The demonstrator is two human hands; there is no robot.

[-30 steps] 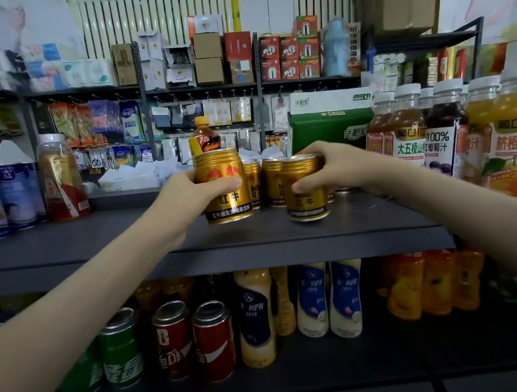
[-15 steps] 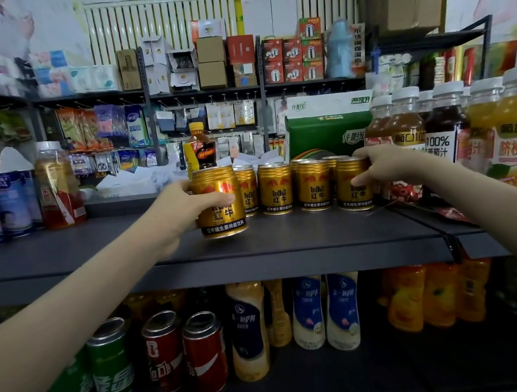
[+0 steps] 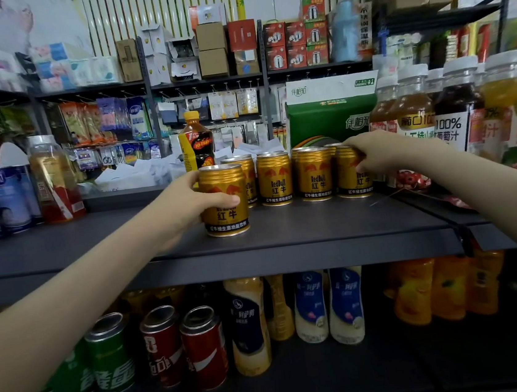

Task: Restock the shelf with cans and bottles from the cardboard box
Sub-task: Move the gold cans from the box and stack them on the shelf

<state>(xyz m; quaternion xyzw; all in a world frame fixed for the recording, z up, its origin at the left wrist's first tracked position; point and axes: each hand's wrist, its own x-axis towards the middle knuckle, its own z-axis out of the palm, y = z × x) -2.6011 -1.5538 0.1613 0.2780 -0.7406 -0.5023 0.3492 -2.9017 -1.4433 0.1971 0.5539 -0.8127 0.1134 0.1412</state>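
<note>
Gold cylindrical metal can (image 3: 224, 199), upright on dark grey shelf (image 3: 318, 221), gripped by left hand (image 3: 184, 209). Right hand (image 3: 375, 156) grips second gold can (image 3: 353, 178); others stand between the hands.

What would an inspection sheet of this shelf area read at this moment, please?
Surface: dark shelf, bare along its front edge.
Job's things: front gold can upright, ahead of the row of gold cans; rightmost gold can at the row's end; supply box not in view.
Clutter: red packet lying by the juice bottles, too blurred to identify.
Hands: left hand grips the front gold can; right hand holds the rightmost gold can from above.
Cables: nothing seen.
Surroundings: juice bottles to the right, green carton behind, soda cans on the level below.
</note>
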